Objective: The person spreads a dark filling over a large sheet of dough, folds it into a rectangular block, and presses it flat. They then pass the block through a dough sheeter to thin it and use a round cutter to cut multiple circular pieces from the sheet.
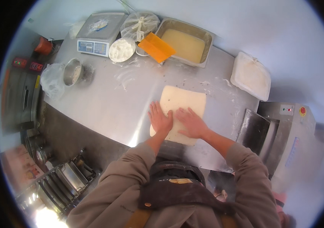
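A pale, flat rectangle of dough (pixel 181 97) with a few dark specks lies on the steel worktop (pixel 97 106). My left hand (pixel 160 119) rests open on its left side, fingers spread toward the edge. Beside it, my right hand (pixel 190 123) lies open and flat on the middle of the dough, its fingers pointing up and left. The thumb of the left hand is close to the right hand. Parts of the dough are hidden under both hands.
Along the back stand a scale (pixel 92 47), flour bowl (pixel 122 47), tied bag (pixel 139 22), orange scraper (pixel 156 46) and pan of yellow liquid (pixel 184 41). A metal bowl (pixel 72 72) sits left, a white tray (pixel 250 76) right. A steel machine (pixel 295 136) adjoins the worktop's right; pans (pixel 61 182) stand lower left.
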Available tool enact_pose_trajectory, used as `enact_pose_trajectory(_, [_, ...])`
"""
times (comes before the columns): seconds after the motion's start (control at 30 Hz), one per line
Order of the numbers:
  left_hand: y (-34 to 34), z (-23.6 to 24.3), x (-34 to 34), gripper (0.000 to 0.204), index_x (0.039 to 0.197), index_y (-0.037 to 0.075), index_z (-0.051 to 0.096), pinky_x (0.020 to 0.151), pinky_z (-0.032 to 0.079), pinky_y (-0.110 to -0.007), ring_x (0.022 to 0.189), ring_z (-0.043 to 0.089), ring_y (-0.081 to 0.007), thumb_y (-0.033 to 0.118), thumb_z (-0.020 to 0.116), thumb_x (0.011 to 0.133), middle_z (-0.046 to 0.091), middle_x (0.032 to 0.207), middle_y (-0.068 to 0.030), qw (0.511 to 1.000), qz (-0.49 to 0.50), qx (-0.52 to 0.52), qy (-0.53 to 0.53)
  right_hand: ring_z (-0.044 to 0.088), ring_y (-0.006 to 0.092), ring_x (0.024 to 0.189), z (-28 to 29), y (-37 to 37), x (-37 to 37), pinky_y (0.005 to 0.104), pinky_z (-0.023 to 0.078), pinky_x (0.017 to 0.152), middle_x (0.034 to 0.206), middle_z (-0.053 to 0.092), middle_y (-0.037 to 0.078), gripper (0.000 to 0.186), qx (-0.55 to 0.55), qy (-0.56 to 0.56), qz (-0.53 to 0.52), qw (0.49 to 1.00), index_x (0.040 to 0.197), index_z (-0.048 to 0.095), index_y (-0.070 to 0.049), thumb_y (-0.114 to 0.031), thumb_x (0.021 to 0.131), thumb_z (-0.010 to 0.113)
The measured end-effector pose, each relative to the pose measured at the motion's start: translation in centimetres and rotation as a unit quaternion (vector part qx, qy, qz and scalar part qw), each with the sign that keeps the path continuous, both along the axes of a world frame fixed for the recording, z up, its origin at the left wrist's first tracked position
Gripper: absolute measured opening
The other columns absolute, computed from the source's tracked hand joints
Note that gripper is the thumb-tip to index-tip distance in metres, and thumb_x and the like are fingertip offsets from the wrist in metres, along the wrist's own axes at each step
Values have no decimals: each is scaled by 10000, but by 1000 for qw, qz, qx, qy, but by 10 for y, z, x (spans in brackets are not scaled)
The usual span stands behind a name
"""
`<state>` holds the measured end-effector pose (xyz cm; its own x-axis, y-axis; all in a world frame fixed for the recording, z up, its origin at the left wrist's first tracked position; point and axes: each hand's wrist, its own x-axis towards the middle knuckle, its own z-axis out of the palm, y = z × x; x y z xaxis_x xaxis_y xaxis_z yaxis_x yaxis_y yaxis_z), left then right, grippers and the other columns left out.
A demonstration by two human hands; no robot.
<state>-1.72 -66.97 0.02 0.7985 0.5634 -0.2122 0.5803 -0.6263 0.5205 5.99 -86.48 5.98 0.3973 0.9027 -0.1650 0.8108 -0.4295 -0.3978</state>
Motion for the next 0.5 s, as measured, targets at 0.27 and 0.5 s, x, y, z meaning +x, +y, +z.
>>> enact_pose_trajectory(0.27, [2,4,3,983,1695,-22,311,1362,153,-593,1681,206,-412,438,743,942,299,1774,-267,1000,-16,3,-1,296,327,1656,-22,88,112,528,218,1370,1741,394,176,865,64,55,26,996,1670,401,-20,-456,1000,729])
enact_pose_trajectory(0.5, [1,2,4,982,1692,-23,315,1357,167,-599,1675,225,-419,406,757,927,312,1770,-262,1000,-14,9,14,275,322,1666,-50,118,132,504,201,1383,1755,394,122,922,16,116,63,991,1694,376,-56,-545,987,711])
